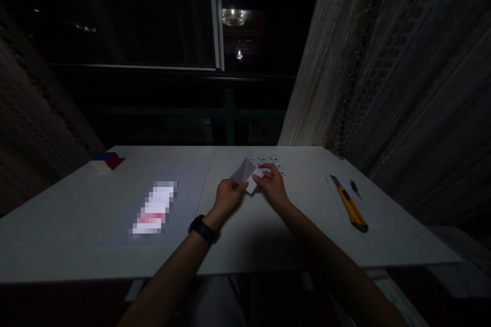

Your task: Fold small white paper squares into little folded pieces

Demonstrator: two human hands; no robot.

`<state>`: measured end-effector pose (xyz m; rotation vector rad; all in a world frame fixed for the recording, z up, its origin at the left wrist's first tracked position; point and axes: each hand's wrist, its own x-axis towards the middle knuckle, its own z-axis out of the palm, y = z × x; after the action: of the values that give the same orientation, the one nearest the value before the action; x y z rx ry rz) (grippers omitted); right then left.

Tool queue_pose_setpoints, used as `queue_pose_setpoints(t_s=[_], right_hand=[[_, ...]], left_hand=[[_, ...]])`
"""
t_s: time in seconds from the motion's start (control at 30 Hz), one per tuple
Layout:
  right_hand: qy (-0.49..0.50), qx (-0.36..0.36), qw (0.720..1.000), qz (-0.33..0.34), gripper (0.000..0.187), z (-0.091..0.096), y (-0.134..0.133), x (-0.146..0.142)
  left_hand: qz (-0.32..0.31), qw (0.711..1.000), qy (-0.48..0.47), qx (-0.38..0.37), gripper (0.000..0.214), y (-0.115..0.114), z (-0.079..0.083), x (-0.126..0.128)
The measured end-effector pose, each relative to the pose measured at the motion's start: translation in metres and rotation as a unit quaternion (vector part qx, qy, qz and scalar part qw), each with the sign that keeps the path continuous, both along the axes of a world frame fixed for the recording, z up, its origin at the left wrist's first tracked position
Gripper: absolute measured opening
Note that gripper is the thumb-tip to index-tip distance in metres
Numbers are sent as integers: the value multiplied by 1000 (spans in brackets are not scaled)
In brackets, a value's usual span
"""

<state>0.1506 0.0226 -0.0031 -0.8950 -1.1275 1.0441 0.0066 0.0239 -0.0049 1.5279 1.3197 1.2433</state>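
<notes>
A small folded piece of white paper [248,174] is held just above the white table [268,245], between both hands. My left hand [227,197], with a black watch on its wrist, pinches the paper's left lower edge. My right hand [273,182] has its fingers curled over the paper's right corner. Several small white paper pieces [268,159] lie on the table just behind the hands.
A yellow utility knife [350,205] lies to the right, with a small dark pen-like tool [356,189] beside it. A blurred white and red item [154,208] lies to the left. A blue and red block [106,159] sits at the far left corner. Curtains hang on both sides.
</notes>
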Motion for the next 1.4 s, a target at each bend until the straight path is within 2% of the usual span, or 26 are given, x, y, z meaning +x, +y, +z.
queue_pose_setpoints(t_s=[0.13,0.3,0.43,0.5,0.67,0.8,0.93,1.4], right_hand=[[-40,0,998,-42,35,-3,1,-2],[-50,-11,996,-78,35,-7,3,-4],[-33,-26,994,-106,33,-10,2,-8],[-18,-32,993,-111,31,-12,1,-11],[43,-35,994,-96,33,-11,-1,-13],[55,-52,993,-95,34,-3,-3,-10],[53,-65,994,-64,32,2,-4,-7],[-8,-45,998,-37,37,3,-6,-6]], left_hand=[[-10,999,30,24,30,2,-2,-2],[1,995,86,45,35,1,-5,-2],[-57,997,5,47,26,-3,-3,2],[-63,997,-31,35,23,-4,-1,4],[-42,994,-100,-19,22,-7,3,4],[-48,985,-153,-60,25,-13,10,3],[-45,977,-196,-73,25,-14,13,2],[-19,981,-184,-51,26,-9,10,3]])
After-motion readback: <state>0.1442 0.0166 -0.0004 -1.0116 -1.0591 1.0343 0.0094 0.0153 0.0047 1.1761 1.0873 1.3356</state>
